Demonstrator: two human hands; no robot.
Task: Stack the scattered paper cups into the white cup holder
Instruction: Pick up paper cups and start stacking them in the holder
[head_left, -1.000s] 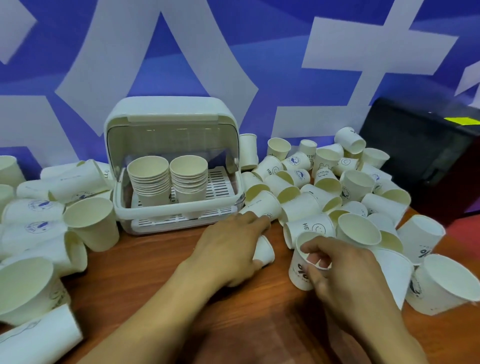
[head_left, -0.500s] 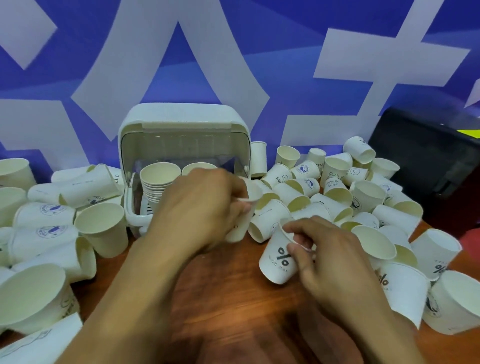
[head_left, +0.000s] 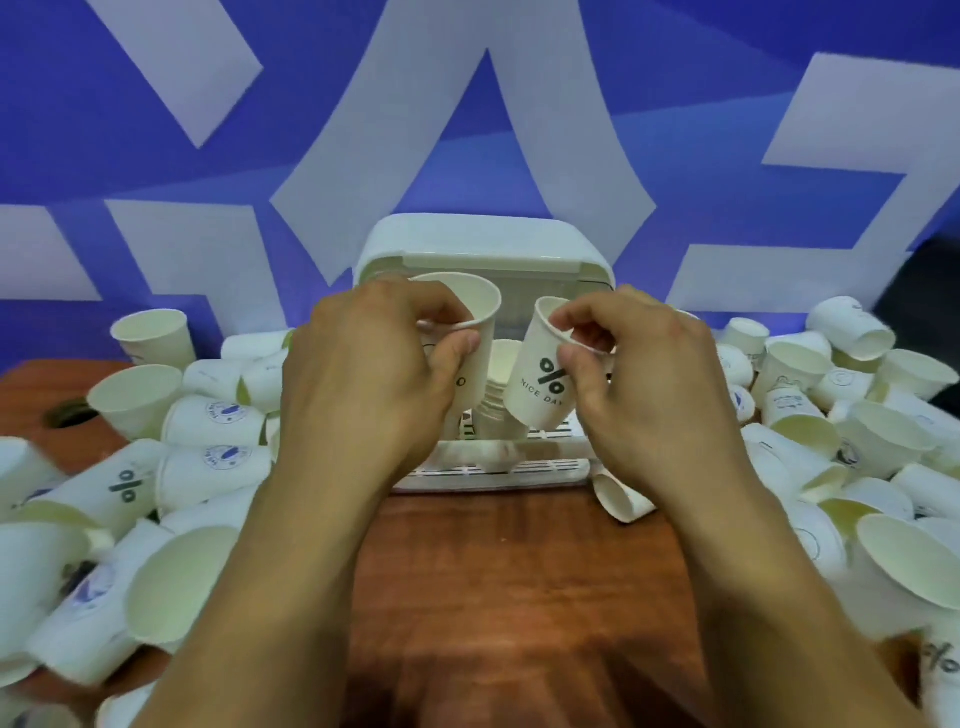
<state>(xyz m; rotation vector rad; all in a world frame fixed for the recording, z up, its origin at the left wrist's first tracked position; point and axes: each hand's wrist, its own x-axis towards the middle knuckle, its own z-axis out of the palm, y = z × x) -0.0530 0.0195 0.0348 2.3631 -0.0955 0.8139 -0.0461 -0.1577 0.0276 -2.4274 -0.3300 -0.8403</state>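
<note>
Cups pinched by the rim, one in my left hand (head_left: 374, 374), one in my right (head_left: 639, 384), hover above the holder (head_left: 483, 249); next, I judge, lowering each onto a stack.

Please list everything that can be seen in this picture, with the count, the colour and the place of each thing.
white cup holder: one, white, lid raised, at the back middle of the table.
stack of cups: at least one, cream-white, inside the holder, partly hidden by the hands.
scattered paper cups: many, too many to count, white outside and cream inside, in one pile to the left and one to the right of the holder.
plain cup: one, white, held up in front of the holder.
printed cup: one, white with a dark percent sign, held up beside the plain cup.
table: one, reddish-brown wood.
wall: blue with white shapes, behind.
dark object: one, black, far right.
left hand: grip on the plain cup.
right hand: grip on the printed cup.
</note>
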